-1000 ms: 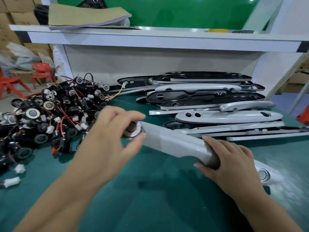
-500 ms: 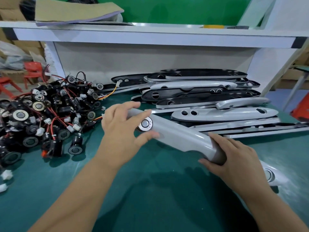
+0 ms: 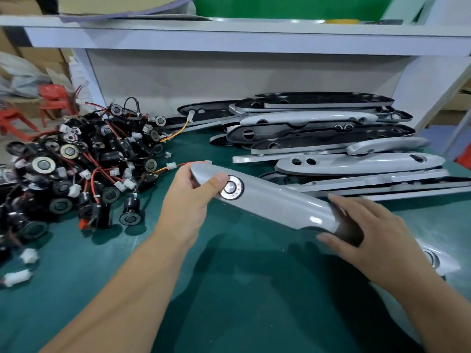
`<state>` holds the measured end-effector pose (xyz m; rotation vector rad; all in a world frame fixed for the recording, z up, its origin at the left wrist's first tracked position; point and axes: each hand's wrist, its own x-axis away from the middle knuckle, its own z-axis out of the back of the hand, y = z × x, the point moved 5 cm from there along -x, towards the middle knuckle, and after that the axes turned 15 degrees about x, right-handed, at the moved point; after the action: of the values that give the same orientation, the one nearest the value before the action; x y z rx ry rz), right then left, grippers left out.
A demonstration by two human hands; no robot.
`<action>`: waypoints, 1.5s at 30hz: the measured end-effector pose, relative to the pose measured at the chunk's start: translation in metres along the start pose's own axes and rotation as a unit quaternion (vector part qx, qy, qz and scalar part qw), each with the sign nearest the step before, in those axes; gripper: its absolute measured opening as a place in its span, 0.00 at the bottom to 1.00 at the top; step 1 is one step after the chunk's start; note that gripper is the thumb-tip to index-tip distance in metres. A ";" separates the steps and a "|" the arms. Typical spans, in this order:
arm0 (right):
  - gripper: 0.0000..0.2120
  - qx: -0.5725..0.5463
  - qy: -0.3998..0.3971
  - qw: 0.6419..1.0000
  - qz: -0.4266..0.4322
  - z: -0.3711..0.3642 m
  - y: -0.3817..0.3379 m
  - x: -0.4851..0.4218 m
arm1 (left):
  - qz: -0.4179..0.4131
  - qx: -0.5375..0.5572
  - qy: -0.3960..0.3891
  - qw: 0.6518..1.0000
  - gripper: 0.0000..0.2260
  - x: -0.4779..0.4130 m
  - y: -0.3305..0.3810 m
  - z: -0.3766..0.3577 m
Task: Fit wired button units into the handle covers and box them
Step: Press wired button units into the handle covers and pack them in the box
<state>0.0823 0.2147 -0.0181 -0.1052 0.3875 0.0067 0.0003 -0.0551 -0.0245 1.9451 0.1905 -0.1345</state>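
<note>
Left hand [image 3: 187, 202], right hand [image 3: 372, 235] gripping handle cover [image 3: 275, 202] ends, over green mat [image 3: 229, 296]

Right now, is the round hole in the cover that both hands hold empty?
No: a button sits in the hole of the cover, beside the thumb of the left hand.

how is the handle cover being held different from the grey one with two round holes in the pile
The held cover has a button unit seated in its hole; the pile cover shows two empty holes. The left hand and right hand grip the held cover; the pile cover lies untouched among other covers. Both are long, glossy and grey.
</note>
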 end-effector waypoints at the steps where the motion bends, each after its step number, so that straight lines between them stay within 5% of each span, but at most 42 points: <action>1: 0.31 -0.005 0.033 0.999 0.022 0.004 -0.010 -0.001 | -0.004 0.004 -0.002 1.000 0.23 0.001 0.001 -0.002; 6: 0.22 -0.011 0.133 0.980 0.145 0.020 -0.082 -0.014 | -0.023 0.019 -0.013 0.999 0.23 0.010 0.009 -0.012; 12: 0.19 -0.046 0.157 0.971 0.175 0.026 -0.123 -0.034 | -0.027 0.038 -0.030 0.998 0.14 0.013 0.015 -0.014; 21: 0.23 -0.127 0.117 0.977 0.123 0.026 -0.122 -0.035 | -0.023 0.030 -0.037 0.999 0.12 0.013 0.013 -0.014; 29: 0.24 -0.085 0.003 0.973 0.215 0.028 -0.117 -0.046 | 0.026 0.020 -0.076 0.997 0.19 0.011 0.005 -0.014; 36: 0.29 -0.100 -0.135 0.983 0.071 0.012 -0.098 -0.053 | 0.065 -0.014 -0.094 0.993 0.26 0.013 0.000 -0.016; 40: 0.20 -0.087 -0.130 0.986 0.048 0.004 -0.101 -0.052 | 0.081 -0.062 -0.094 0.990 0.30 0.016 -0.001 -0.016; 45: 0.20 -0.078 -0.108 0.991 0.032 0.001 -0.104 -0.049 | 0.068 -0.114 -0.079 0.988 0.23 0.015 -0.001 -0.014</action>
<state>0.0400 0.1122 0.0120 -0.2456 0.1734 0.1104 0.0154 -0.0407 -0.0227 1.7045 -0.0308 -0.1684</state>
